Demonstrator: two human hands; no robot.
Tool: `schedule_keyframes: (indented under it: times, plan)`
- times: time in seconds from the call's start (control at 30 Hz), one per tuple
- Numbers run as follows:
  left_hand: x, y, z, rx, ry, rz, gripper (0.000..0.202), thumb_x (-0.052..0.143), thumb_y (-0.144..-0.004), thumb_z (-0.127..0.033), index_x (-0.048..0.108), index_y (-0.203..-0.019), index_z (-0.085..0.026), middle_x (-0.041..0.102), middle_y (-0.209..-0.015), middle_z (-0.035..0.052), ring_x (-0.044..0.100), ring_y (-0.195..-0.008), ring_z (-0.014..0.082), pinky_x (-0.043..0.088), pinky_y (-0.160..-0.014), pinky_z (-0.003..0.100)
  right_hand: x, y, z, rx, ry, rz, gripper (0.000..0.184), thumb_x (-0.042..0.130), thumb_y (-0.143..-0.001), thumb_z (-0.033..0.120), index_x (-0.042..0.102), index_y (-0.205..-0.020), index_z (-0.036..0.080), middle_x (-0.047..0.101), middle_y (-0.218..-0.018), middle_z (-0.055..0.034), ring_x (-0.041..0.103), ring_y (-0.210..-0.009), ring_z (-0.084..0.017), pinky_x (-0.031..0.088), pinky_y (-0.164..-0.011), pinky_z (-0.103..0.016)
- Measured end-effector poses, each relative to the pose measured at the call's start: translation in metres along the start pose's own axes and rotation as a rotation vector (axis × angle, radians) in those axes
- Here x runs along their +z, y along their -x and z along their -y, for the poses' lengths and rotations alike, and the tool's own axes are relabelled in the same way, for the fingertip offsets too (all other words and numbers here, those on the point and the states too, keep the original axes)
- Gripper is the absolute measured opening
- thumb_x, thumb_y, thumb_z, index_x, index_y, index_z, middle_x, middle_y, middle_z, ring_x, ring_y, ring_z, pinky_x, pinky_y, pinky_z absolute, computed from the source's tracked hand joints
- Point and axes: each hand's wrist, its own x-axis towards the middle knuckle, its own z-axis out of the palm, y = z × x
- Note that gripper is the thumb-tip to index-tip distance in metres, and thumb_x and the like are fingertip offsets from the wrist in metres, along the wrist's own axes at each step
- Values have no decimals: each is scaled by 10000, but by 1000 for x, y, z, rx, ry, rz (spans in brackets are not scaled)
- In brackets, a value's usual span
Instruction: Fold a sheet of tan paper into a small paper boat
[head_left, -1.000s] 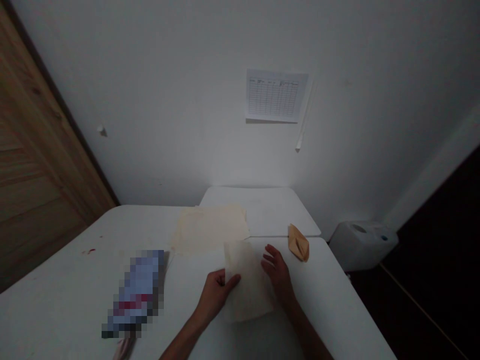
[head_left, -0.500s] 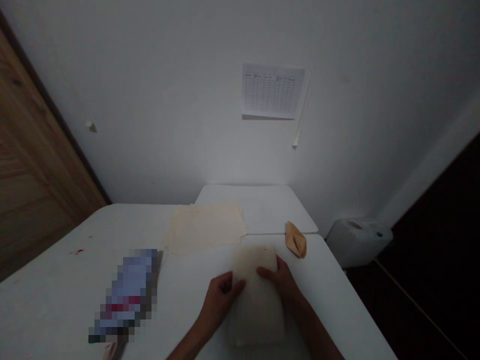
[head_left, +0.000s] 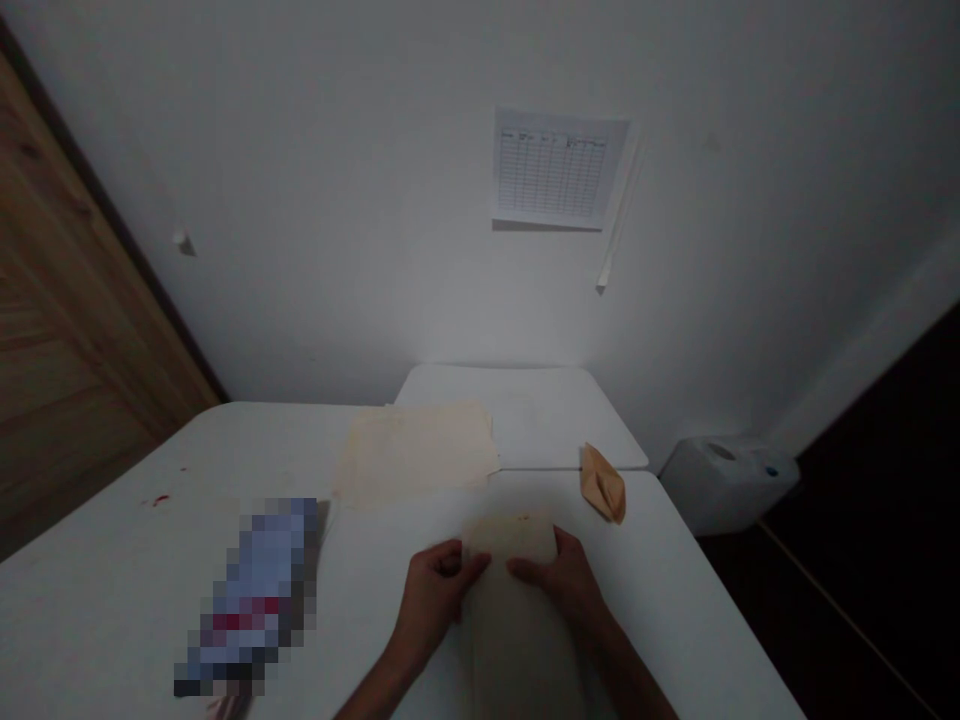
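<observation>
A folded cream-coloured sheet of paper (head_left: pixel 517 630) lies before me, running off the bottom of the view. My left hand (head_left: pixel 442 590) grips its left edge, thumb on top and fingers curled under or beside it. Opposite, my right hand (head_left: pixel 559 580) holds the right edge with the thumb pressed on the upper face. Both thumbs point inward near the far end of the paper. Beyond my right hand sits a small brown folded paper boat (head_left: pixel 602 485). A flat, unfolded cream sheet (head_left: pixel 416 455) rests farther back to the left.
The white table (head_left: pixel 367 580) meets another white tabletop (head_left: pixel 540 410) at the back. At left lies a pixelated blue-and-red item (head_left: pixel 259 580). A printed chart (head_left: pixel 551 170) hangs on the wall. A whitish plastic container (head_left: pixel 727 485) stands beyond the right table edge.
Both hands and the folded paper have come slightly nearer to me, so the paper's near end has left the view. My right hand has shifted down its edge. The camera view has moved slightly.
</observation>
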Motion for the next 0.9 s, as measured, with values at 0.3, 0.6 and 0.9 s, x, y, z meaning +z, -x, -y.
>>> schedule_keyframes:
  times: [0.3,0.6,0.9]
  plan:
    - [0,1,0,-13,-58,48,593,677,-583,-730,621,-599,-140,555,-517,4,425,-396,97,286,-347,202,4,0,-1,-9,-71,-16,500,823,-605,380,669,-1014,136,731,-938,-112,686,-828,-286,548,-710,-375]
    - [-1,1,2,2,-86,68,600,632,-618,-755,570,-575,-159,457,-465,-32,358,-364,80,273,-317,192,0,0,1,-16,-97,-2,512,808,-621,439,639,-1004,144,724,-914,-101,681,-796,-274,551,-682,-375]
    - [-1,2,-8,24,19,-46,540,672,-641,-678,672,-702,-141,534,-475,-18,374,-352,78,258,-320,186,2,1,0,-28,-65,18,470,812,-625,375,643,-996,142,729,-908,-105,688,-797,-276,549,-683,-369]
